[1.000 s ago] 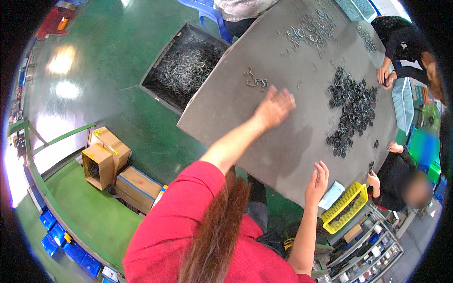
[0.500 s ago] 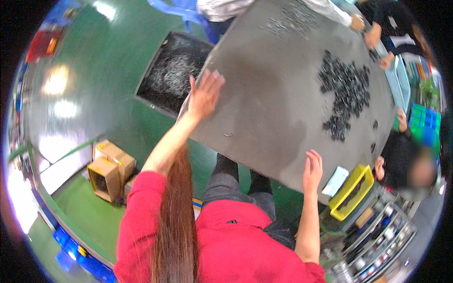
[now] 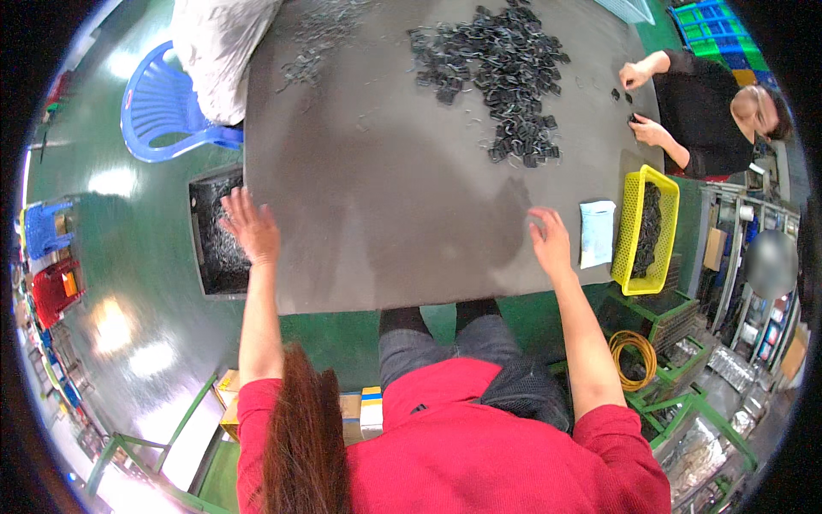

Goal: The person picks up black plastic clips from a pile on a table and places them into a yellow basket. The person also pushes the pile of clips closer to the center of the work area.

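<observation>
My left hand is open with fingers spread, at the left edge of the grey table. It partly covers a black bin on the floor, which holds many thin silvery bits. My right hand hovers at the table's right front part, fingers apart and a little bent, holding nothing. Beyond it lies a large heap of small black pieces with shiny wire-like parts. Thin metal bits are scattered at the far left of the table.
A light blue packet lies right of my right hand, beside a yellow basket of dark pieces. A co-worker in black handles small black pieces at the right edge. A blue chair and a person in white are far left.
The view has turned, so the table now sits squarer before me. A small silvery bit near the table's front edge no longer shows. My right hand's fingers are more bent.
</observation>
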Motion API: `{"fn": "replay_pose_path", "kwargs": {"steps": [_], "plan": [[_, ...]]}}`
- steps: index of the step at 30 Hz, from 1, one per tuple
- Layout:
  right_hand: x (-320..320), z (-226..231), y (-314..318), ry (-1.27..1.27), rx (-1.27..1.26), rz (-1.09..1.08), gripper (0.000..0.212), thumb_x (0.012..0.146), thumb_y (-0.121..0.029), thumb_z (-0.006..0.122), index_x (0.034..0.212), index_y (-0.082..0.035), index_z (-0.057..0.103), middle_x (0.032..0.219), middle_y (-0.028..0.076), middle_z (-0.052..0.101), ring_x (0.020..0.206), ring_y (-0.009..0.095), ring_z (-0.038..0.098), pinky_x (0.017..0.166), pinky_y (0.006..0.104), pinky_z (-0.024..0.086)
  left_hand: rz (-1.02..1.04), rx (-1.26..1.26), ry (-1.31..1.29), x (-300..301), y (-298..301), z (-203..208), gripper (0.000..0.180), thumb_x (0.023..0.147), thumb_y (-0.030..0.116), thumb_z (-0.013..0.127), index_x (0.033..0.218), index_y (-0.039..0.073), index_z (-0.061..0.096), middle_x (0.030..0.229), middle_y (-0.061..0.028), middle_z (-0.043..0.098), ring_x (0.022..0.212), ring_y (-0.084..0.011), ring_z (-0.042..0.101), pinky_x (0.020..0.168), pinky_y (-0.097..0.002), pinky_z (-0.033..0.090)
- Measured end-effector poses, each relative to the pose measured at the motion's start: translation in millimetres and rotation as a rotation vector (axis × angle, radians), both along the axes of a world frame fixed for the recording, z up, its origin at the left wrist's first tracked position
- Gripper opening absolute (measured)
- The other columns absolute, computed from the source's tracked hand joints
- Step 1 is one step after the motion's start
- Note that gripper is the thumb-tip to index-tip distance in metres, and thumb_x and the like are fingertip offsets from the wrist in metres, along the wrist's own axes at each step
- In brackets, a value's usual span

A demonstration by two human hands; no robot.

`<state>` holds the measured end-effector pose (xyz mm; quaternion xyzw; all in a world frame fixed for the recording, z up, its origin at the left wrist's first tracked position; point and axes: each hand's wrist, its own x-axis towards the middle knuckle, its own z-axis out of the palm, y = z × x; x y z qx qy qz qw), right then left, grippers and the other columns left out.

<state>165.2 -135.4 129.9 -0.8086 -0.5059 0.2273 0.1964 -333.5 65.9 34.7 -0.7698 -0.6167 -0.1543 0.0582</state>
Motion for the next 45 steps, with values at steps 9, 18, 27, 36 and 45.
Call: {"fn": "replay_pose_path", "kwargs": {"steps": [9, 18, 27, 36, 45], "plan": [[148.7, -108.0, 100.4, -0.189, 0.419, -0.146, 0.042, 0.087, -0.024, 0.054, 0.125, -0.009, 0.046, 0.129, 0.014, 0.047, 0.124, 0.033, 0.039, 0.102, 0.0417, 0.032, -0.434, -0.333, -0.453, 377.1, -42.4, -10.0, 0.059, 0.089, 0.033, 0.049, 0.139, 0.01, 0.028, 0.138, -0.0124, 0.034, 0.134, -0.0312, 0.022, 0.11, -0.0504, 0.013], [61.1, -121.2, 162.3, 0.411, 0.563, -0.171, 0.035, 0.092, -0.024, 0.047, 0.121, -0.005, 0.051, 0.122, 0.014, 0.054, 0.115, 0.031, 0.048, 0.1, 0.0387, 0.034, -0.103, -0.422, -1.307, 496.7, -21.6, -15.7, 0.038, 0.097, 0.026, 0.033, 0.122, 0.003, 0.052, 0.12, -0.0134, 0.055, 0.112, -0.0255, 0.05, 0.096, -0.0315, 0.037], [2.8, -94.5, 114.1, 1.104, 0.334, -0.362, 0.047, 0.078, -0.016, 0.069, 0.119, -0.003, 0.052, 0.119, 0.01, 0.053, 0.107, 0.019, 0.051, 0.092, 0.0286, 0.04, 0.4, -0.783, -2.035, 446.6, -55.5, 22.0, 0.023, 0.094, 0.018, 0.047, 0.112, 0.005, 0.052, 0.102, -0.0053, 0.058, 0.091, -0.0141, 0.056, 0.081, -0.0284, 0.048], [50.0, -86.9, 97.1, 1.205, 0.245, -0.604, 0.032, 0.079, -0.009, 0.068, 0.108, -0.002, 0.058, 0.096, 0.007, 0.062, 0.084, 0.015, 0.06, 0.069, 0.027, 0.051, 0.472, -0.779, -1.95, 401.9, -53.0, 1.6, 0.015, 0.09, 0.015, 0.055, 0.101, 0.006, 0.053, 0.083, -0.0056, 0.061, 0.069, -0.0136, 0.059, 0.061, -0.0256, 0.048], [133.3, -63.9, 45.8, 1.21, 0.188, -0.724, 0.021, 0.082, -0.007, 0.061, 0.102, -0.003, 0.056, 0.09, 0.011, 0.061, 0.076, 0.02, 0.062, 0.06, 0.0297, 0.055, 0.072, -0.695, -1.245, 337.5, -30.9, 26.1, 0.016, 0.087, 0.021, 0.06, 0.089, 0.005, 0.062, 0.085, -0.006, 0.065, 0.078, -0.0181, 0.064, 0.067, -0.028, 0.05]]}}
